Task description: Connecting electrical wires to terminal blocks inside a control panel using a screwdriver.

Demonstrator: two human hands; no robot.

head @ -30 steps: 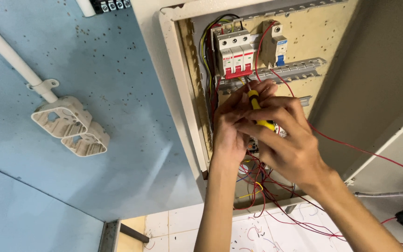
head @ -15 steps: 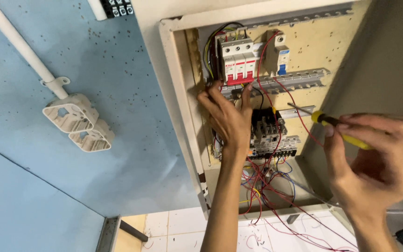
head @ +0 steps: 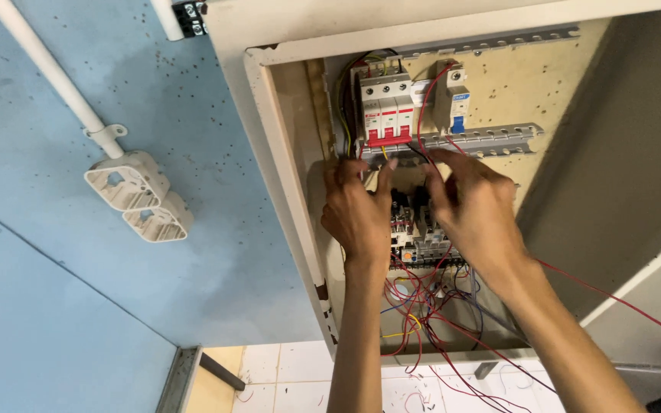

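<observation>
- Left hand [head: 357, 218]: raised inside the open cream-coloured metal electrical cabinet [head: 284, 199], near its left wall; thumb and fingers pinched up at the underside of the row of white circuit breakers with red bases [head: 385, 113]; what is between the fingertips cannot be made out
- Right hand [head: 474, 210]: just beside the left, fingers curled and pinching at a thin black wire end [head: 420, 154] under the same breaker row; no tool shows in it
- Thin red loose wires [head: 422, 321]: a tangled bunch hanging below both hands towards the cabinet's bottom edge, one strand trailing off past the right forearm; judged light, limp and springy, the bared tips easy to bend or fray; best taken close behind the tip on the insulation
- Separate white breaker with a blue tab [head: 453, 103]: to the right of the red-based row, on the same perforated grey metal rail [head: 491, 139]
- Black contactor block [head: 416, 229]: mid-cabinet, between and partly behind the two hands
- Blue speckled wall [head: 78, 306]: left of the cabinet, carrying a white plastic conduit pipe [head: 47, 65] and two empty white open junction boxes [head: 139, 199]
- Pale tiled floor [head: 300, 378]: beneath the cabinet's bottom edge, wire offcuts scattered on it
</observation>
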